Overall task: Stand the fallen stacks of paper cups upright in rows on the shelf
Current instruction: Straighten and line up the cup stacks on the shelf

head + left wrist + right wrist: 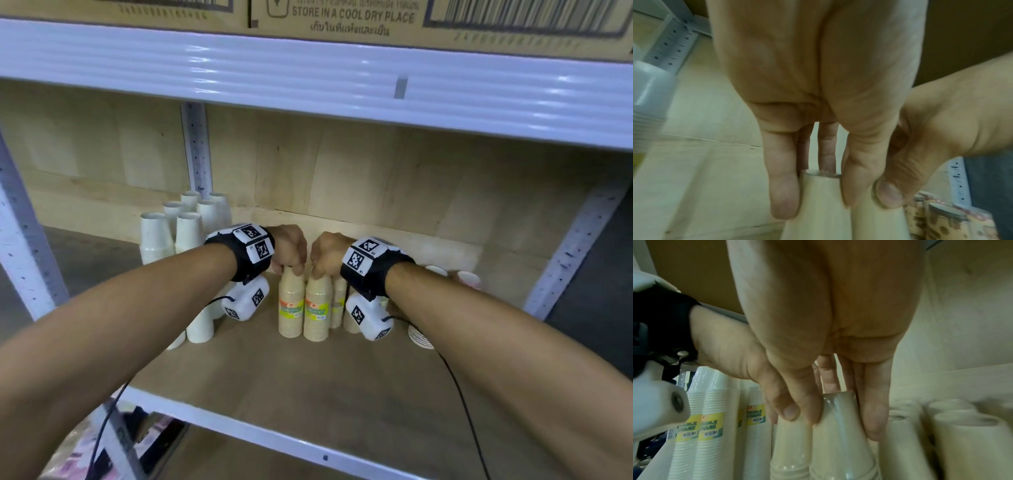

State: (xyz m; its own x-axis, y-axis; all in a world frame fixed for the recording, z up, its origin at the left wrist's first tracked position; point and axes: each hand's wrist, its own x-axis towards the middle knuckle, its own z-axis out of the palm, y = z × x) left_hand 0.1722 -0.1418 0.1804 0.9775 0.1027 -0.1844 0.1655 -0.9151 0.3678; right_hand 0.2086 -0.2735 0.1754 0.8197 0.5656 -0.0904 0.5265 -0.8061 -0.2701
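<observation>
Two tan stacks of paper cups with green and orange labels stand upright side by side in the middle of the shelf (260,383). My left hand (291,269) grips the top of the left stack (291,310); in the left wrist view its fingers (785,194) wrap that stack's top (818,203). My right hand (318,272) grips the top of the right stack (318,313), and its thumb and fingers (875,423) pinch the stack (838,443) in the right wrist view. The two hands nearly touch.
Several white cup stacks (171,236) stand upright at the back left. More tan stacks (339,301) stand behind my right wrist. Patterned cups (469,279) and a ringed stack (419,337) lie at the right. The upper shelf beam (308,75) hangs overhead.
</observation>
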